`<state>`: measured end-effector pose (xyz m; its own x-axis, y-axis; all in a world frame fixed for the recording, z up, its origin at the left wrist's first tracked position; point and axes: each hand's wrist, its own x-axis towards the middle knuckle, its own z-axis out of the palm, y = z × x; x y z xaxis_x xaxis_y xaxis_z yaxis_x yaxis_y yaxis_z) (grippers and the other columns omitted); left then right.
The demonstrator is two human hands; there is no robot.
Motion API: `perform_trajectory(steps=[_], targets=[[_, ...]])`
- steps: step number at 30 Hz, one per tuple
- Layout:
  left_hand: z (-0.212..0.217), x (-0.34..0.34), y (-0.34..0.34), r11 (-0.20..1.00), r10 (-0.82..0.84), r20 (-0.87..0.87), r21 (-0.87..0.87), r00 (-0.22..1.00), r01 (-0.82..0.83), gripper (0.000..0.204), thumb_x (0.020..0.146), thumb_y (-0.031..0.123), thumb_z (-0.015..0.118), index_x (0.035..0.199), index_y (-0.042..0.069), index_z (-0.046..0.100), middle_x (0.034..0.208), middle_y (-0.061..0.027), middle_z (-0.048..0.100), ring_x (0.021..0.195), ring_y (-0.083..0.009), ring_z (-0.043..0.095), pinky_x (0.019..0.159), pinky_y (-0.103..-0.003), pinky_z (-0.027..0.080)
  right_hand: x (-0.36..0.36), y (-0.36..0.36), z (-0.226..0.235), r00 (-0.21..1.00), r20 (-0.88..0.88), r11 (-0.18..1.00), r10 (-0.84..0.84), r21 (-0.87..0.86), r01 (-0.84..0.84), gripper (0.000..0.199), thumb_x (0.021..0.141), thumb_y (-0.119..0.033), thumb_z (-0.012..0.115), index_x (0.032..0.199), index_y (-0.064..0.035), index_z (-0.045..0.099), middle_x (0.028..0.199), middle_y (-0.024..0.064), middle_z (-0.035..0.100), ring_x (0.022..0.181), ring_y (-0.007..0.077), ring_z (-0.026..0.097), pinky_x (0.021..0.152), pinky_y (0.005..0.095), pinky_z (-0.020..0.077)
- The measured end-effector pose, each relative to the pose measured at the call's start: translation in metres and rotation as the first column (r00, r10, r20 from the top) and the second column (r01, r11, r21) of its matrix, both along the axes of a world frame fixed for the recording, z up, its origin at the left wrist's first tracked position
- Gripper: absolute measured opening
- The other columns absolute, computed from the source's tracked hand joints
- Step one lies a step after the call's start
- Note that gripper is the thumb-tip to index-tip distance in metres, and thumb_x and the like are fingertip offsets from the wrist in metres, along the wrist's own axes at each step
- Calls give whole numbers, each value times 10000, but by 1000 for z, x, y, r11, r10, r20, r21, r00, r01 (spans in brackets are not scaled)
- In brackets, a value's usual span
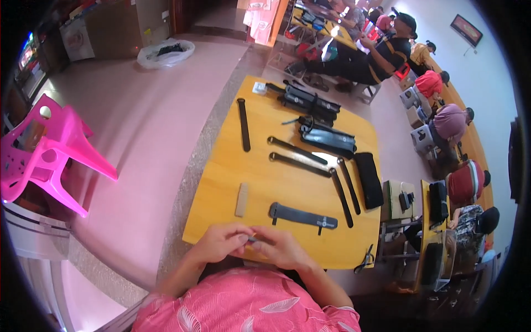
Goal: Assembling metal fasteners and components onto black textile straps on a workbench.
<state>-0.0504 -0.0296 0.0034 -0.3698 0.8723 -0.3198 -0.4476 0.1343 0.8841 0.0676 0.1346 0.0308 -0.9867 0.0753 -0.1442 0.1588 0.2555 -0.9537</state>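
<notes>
My left hand (pixel 222 242) and my right hand (pixel 282 247) meet at the near edge of a yellow wooden table (pixel 221 182), fingers pinched together on a small grey part (pixel 251 239) between them. Just beyond lies a dark grey strap (pixel 301 216) with a round end, and to its left a small beige flat block (pixel 241 200). Farther out lie several long black straps (pixel 298 164) and a black pouch (pixel 369 180).
Bundles of black straps (pixel 312 102) sit at the table's far end. Black scissors (pixel 365 259) lie at the near right corner. A pink plastic chair (pixel 47 149) stands at the left. Several seated people (pixel 387 50) work at tables along the right.
</notes>
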Motion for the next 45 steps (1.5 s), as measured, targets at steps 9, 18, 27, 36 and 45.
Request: perform_trajectory(steps=[9,18,27,36,45], targets=[[-8,38,46,982,134,-5,134,991,-132,174,851,-14,595,1021,-51,590,880,-42,603,771,-93,582,683,-219,488,49,-5,-23,887,10,866,-462,-211,454,295,841,-111,666,1092,33,610,896,75,658,799,111,601,721,251,488],[-29,51,57,964,181,-387,254,904,-84,187,833,-47,568,1016,-33,605,970,-51,592,834,-86,573,730,-219,480,59,7,-20,909,-328,849,-256,375,374,268,853,-97,638,1079,43,600,887,115,661,818,163,623,735,258,478],[-13,64,58,956,176,-303,281,936,-89,189,828,-62,556,1005,-26,614,956,-80,630,813,-110,591,710,-232,485,61,15,-7,869,-71,853,-489,169,494,106,835,-68,638,869,32,639,706,101,628,639,137,603,576,261,472],[-2,74,65,976,117,-471,219,874,-13,154,868,-24,553,1019,-29,583,869,-96,627,755,-110,614,664,-234,508,68,19,0,859,-77,856,-506,80,511,112,841,-48,627,873,59,622,740,83,643,666,116,609,616,239,493],[-12,78,78,987,62,-373,158,926,-3,156,875,-5,551,1027,-40,561,849,-112,633,747,-134,637,668,-256,521,78,35,-13,881,-76,879,-466,68,471,116,871,-38,596,911,68,621,758,85,647,714,119,614,644,243,498]])
